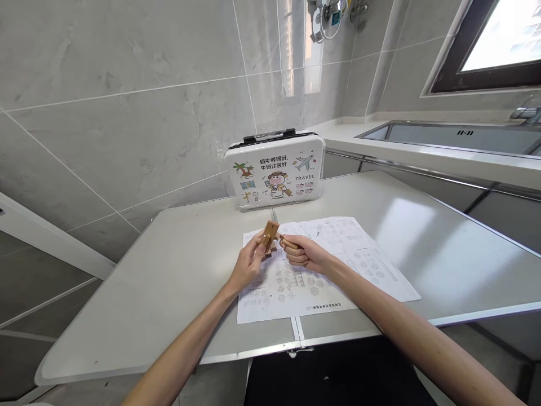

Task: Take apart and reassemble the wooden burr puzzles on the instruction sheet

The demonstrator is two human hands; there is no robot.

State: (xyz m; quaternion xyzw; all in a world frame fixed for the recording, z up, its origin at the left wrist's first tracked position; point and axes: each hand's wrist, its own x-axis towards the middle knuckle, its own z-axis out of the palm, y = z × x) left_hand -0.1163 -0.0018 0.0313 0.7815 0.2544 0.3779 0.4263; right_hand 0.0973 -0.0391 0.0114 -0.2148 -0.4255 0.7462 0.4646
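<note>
My left hand [250, 260] is closed around a small assembly of brown wooden blocks [271, 228], held tilted just above the printed sheet. My right hand [305, 254] pinches a short wooden stick [289, 243] whose tip points toward the assembly; whether the two touch I cannot tell. Lower pieces of the wood, partly hidden by my left fingers, show under the assembly. Beneath both hands lies a large white instruction sheet [325, 290] printed with small diagrams and text.
The sheet rests on a white folding table [186, 270] with a metal seam down its middle. At the back stands a white cartoon-printed case [276, 175] with a black handle, against the grey tiled wall. A counter with a sink [448, 140] is at the right.
</note>
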